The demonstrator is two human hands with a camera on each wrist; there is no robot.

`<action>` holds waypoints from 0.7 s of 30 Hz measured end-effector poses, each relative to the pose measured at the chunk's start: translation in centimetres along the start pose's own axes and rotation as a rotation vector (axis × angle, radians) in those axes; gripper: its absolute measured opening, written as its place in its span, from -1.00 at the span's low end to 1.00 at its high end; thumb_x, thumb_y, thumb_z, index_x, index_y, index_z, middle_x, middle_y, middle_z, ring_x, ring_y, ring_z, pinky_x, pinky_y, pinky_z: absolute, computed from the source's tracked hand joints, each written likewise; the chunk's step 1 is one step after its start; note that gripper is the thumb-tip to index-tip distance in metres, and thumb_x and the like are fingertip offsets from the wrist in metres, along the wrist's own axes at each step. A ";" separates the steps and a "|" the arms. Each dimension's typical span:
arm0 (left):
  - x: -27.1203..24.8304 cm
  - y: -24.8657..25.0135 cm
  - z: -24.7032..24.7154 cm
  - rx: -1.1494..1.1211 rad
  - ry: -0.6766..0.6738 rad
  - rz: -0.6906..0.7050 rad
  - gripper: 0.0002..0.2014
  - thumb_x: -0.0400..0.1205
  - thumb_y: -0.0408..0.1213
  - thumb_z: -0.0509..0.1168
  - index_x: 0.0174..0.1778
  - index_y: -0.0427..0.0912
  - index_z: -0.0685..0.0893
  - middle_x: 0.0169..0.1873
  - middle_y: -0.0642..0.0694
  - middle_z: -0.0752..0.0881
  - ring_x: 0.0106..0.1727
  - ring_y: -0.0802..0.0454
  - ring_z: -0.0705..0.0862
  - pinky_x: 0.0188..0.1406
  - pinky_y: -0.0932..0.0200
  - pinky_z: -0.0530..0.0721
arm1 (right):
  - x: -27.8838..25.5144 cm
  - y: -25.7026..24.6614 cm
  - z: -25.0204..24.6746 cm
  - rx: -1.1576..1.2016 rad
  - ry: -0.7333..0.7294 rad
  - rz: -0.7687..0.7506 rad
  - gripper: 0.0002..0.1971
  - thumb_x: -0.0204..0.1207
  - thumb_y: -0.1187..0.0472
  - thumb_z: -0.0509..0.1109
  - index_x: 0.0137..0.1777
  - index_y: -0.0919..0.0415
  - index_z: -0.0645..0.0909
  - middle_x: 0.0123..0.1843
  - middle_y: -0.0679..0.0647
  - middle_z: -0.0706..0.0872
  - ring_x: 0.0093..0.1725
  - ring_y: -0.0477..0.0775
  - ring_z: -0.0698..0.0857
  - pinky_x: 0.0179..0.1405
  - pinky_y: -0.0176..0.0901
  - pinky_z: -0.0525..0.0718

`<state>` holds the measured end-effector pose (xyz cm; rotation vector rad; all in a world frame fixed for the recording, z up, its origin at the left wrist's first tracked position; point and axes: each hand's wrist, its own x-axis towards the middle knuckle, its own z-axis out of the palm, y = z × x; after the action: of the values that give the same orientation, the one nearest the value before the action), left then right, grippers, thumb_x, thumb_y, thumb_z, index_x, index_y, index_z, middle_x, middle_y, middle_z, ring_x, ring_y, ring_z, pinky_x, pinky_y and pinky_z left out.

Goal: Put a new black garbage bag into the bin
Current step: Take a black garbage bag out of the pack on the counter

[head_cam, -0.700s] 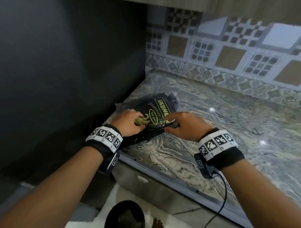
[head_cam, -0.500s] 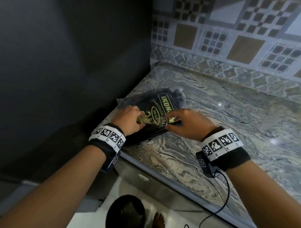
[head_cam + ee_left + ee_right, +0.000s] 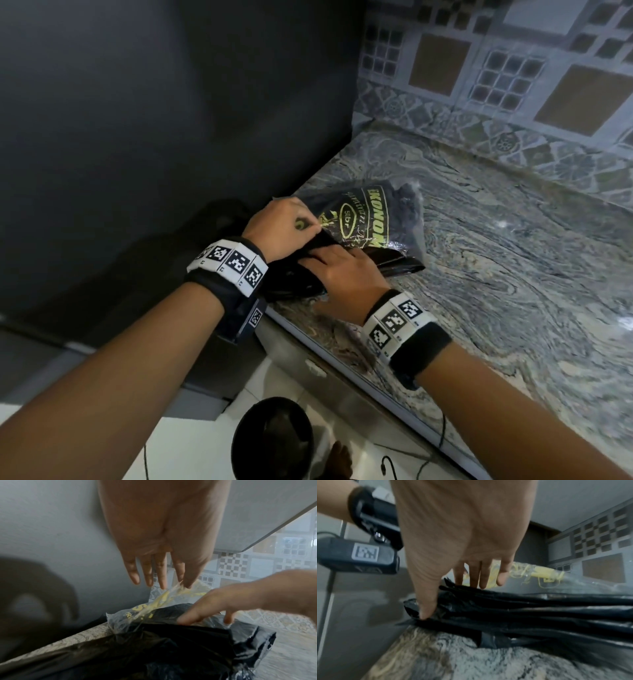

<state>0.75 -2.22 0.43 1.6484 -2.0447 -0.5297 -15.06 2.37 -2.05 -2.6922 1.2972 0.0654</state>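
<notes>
A pack of folded black garbage bags [image 3: 383, 236] in a clear wrapper with yellow print lies on the marble counter [image 3: 513, 291], by its left corner. My left hand [image 3: 308, 229] pinches the wrapper's open edge [image 3: 171, 595] and lifts it. My right hand [image 3: 318, 265] reaches into that open end. In the right wrist view its thumb [image 3: 426, 612] is against the end of the black bags [image 3: 539, 612] and its fingers [image 3: 481, 580] lie on top, pinching the upper folds. The round black bin [image 3: 239, 442] stands on the floor below the counter edge.
A dark grey wall or appliance side [image 3: 171, 137] rises right beside the pack on the left. Patterned tiles [image 3: 513, 85] back the counter. A bare foot [image 3: 339, 459] and a cable [image 3: 428, 459] are on the white floor next to the bin.
My right hand has slid left to the pack's open end, under my left hand. My left hand has raised the wrapper's edge. The view has tilted further down.
</notes>
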 end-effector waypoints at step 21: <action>-13.7 -6.4 1.5 -0.410 0.172 -0.798 -0.23 0.46 0.36 0.20 0.52 0.01 0.33 0.36 -0.17 0.57 0.35 -0.16 0.58 0.39 -0.15 0.53 | -1.1 -0.3 0.0 0.181 0.190 0.114 -0.79 0.62 0.12 0.26 0.15 0.12 0.66 -0.02 0.14 0.80 -0.03 0.24 0.76 -0.20 -0.08 0.54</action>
<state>7.47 9.86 -5.94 2.0960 -1.0003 -0.9453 -15.51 3.40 -1.91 -2.5201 1.4324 -0.2880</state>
